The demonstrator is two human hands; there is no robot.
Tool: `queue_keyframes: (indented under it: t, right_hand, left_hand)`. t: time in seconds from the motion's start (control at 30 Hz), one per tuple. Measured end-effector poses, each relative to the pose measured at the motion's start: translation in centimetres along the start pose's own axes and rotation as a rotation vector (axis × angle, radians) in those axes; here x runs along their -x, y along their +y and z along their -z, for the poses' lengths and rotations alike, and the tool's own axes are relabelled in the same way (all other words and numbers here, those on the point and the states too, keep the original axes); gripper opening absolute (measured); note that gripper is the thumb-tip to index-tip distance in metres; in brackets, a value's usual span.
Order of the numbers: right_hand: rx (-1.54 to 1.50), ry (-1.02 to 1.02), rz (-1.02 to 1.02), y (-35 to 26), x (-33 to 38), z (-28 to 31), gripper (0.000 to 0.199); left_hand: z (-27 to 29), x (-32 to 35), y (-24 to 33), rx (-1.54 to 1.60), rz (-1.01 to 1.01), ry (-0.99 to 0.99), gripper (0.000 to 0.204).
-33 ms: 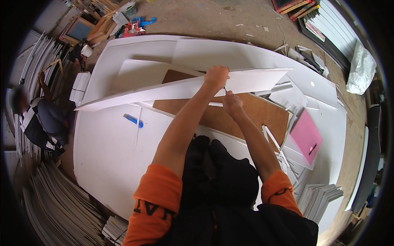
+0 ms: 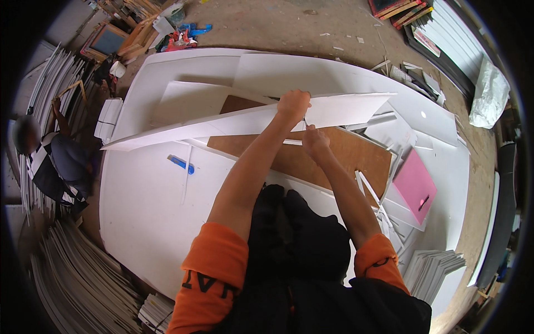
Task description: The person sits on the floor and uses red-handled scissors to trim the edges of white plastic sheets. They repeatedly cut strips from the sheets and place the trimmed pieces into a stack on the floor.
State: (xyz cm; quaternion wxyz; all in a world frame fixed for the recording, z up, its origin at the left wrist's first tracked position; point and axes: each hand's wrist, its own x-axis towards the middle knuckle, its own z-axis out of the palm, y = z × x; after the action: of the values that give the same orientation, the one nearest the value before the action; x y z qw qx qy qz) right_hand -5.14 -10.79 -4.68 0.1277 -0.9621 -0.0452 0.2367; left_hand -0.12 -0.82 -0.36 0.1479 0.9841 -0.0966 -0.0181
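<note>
A long white panel stands tilted on its edge, running from the far right down to the left. My left hand is closed over its upper edge. Just below, my right hand is closed round a slim tool whose thin metal end meets the panel; its handle is hidden in my fingers, so its kind cannot be told. Under the panel lies a brown wooden board. A blue utility knife rests to the left, beside a thin white strip.
Everything lies on a large white sheet. At right are white offcuts, a pink board bearing a small black item, and stacked white pieces. Long strips are piled at left, where another person crouches.
</note>
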Motion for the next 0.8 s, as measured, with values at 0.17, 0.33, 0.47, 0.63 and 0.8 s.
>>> queue_keyframes:
  t: [0.17, 0.33, 0.47, 0.63, 0.8]
  right_hand:
    - [-0.057, -0.016, -0.013, 0.6, 1.9, -0.1, 0.029]
    - [-0.135, -0.053, -0.030, 0.8, 1.3, -0.3, 0.028]
    - [-0.142, -0.036, -0.039, 0.4, 0.4, -0.5, 0.025]
    - [-0.115, -0.008, -0.035, 0.0, -0.4, -1.5, 0.024]
    - [-0.198, 0.010, -0.055, 0.1, -2.1, -3.1, 0.022]
  left_hand:
    - [-0.2, -0.4, -0.5, -0.015, 0.009, 0.023, 0.021]
    - [-0.2, -0.6, -0.7, 0.047, -0.038, -0.008, 0.023]
    - [-0.2, -0.8, -1.0, 0.092, -0.053, -0.038, 0.025]
    - [-0.2, -0.5, -1.0, 0.077, -0.072, -0.001, 0.024]
    - [-0.5, -0.4, -1.2, 0.061, -0.081, -0.015, 0.024]
